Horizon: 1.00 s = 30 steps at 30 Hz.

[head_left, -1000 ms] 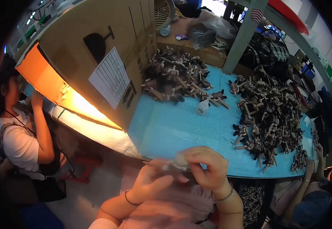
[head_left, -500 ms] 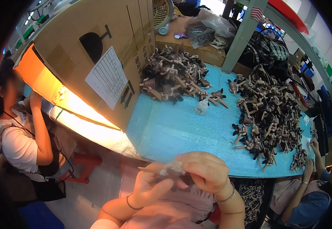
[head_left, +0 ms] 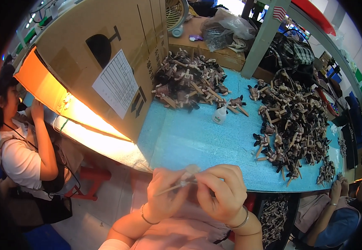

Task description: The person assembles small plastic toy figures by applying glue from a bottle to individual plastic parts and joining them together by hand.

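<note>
Adjusting, apparently, a small figure [head_left: 192,170]; left hand [head_left: 163,196] grasps it; right hand [head_left: 224,193] blurred, grip unclear; next probably calls for steadiness.

At the near edge of the flat blue tabletop [head_left: 189,135], I have a small pale figure [head_left: 187,176] between my left hand [head_left: 164,193] and right hand [head_left: 223,193]. A tall brown cardboard box [head_left: 74,48] stands toward the left edge. Right of it lies a heap of brown-and-beige figures [head_left: 186,78]; a larger heap of dark-and-beige figures [head_left: 291,121] spreads toward the right edge. Between the heaps stands a small white plastic bottle [head_left: 219,116], with a crumpled clear plastic bag [head_left: 224,29] beyond the far edge.
</note>
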Available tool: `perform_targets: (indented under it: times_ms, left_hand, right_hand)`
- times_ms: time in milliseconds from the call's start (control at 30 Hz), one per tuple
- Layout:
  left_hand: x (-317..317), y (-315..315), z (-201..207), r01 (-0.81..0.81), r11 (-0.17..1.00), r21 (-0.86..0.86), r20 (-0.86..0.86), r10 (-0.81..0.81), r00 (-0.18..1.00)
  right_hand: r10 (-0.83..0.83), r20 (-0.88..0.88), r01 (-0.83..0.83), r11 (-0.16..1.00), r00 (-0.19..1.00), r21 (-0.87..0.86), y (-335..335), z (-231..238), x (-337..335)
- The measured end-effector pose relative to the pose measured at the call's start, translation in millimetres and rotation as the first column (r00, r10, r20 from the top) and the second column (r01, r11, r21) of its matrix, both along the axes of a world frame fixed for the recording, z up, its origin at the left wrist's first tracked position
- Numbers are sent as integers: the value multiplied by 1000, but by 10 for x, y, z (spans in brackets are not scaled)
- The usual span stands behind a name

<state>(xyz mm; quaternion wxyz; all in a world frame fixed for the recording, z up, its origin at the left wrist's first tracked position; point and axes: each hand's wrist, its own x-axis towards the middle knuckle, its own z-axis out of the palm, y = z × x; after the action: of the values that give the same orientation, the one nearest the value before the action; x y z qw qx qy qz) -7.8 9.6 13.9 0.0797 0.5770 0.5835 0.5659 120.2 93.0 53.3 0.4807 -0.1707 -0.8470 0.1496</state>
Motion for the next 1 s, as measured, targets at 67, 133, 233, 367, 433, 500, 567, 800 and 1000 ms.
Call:
perform_targets:
  times_ms: [67, 133, 233, 367, 433, 500, 567, 800, 1000]
  left_hand:
    - [4, -6, 7, -10, 1000, 25, -62, 11, 998]
    - [15, 5, 15, -16, 1000, 22, -66, 17, 998]
    - [37, 27, 21, -19, 1000, 4, -54, 20, 998]
    - [92, 7, -4, -47, 998, -35, -36, 46, 998]
    - [107, 1, 4, -57, 997, -57, -24, 56, 998]
    - [110, -10, -12, -67, 995, -77, -12, 66, 998]
    - [95, -19, -75, -59, 990, -128, 42, 65, 997]
    - [157, 39, -91, 19, 971, -237, 310, 57, 949]
    - [190, 74, -48, 97, 961, -259, 430, 25, 903]
  right_hand:
    - [-19, 10, 19, 1000, 1000, 8, -12, 15, 1]
    - [-42, 19, 41, 999, 999, 17, -16, 36, 7]
    - [-47, 30, 47, 999, 998, -8, -14, 44, 6]
    - [0, 28, 4, 991, 1000, -132, 4, 42, -10]
    - [30, 37, -23, 986, 999, -165, 32, 26, 6]
    - [92, 91, -73, 979, 992, -192, 37, 11, 22]
    - [75, 169, -43, 982, 983, -185, 5, 28, 30]
    - [-102, 323, 103, 995, 941, 13, -61, -64, -10]
    - [-58, 334, 92, 992, 941, -86, -23, -91, 53]
